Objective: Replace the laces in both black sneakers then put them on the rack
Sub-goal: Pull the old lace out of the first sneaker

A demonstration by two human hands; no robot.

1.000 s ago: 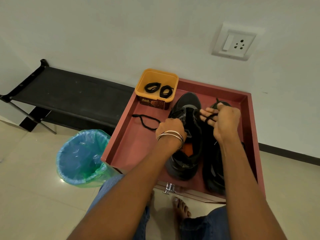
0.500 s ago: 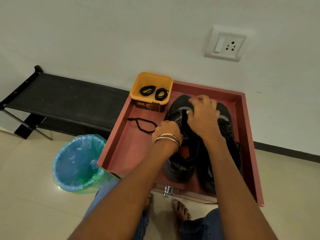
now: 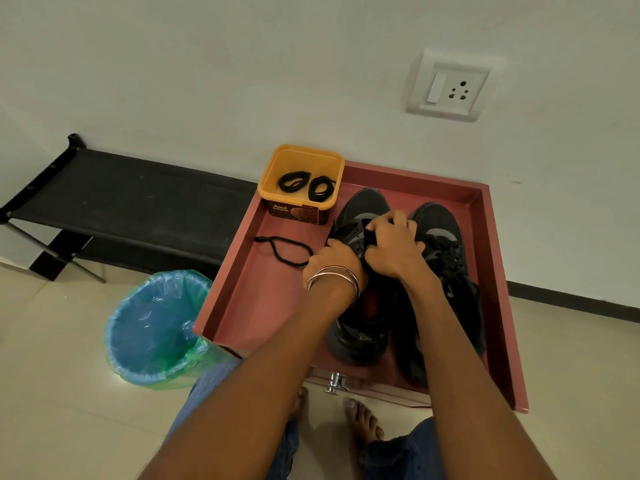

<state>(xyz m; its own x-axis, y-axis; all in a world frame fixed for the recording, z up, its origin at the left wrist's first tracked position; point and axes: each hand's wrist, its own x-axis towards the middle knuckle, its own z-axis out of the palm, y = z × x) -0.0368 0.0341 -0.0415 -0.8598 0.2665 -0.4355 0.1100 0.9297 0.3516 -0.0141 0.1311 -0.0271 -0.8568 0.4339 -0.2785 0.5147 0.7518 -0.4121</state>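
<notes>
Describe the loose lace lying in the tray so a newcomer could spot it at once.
Find the red tray against the wall. On its bare floor, left of the sneakers and in front of the yellow tub, lies the loose black lace. Unlike the coiled laces in the tub, it is uncoiled.

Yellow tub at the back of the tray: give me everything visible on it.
The yellow tub is a squarish open container with rounded corners, plastic by its look, no lid in sight. A dark brown label band with "Amul" printed on it wraps its near side. It stands upright in the far left corner of the red tray, by the wall. Inside lie two coiled black laces, side by side. The toe of the left sneaker is close beside it; contact cannot be told. Neither hand touches it.
</notes>
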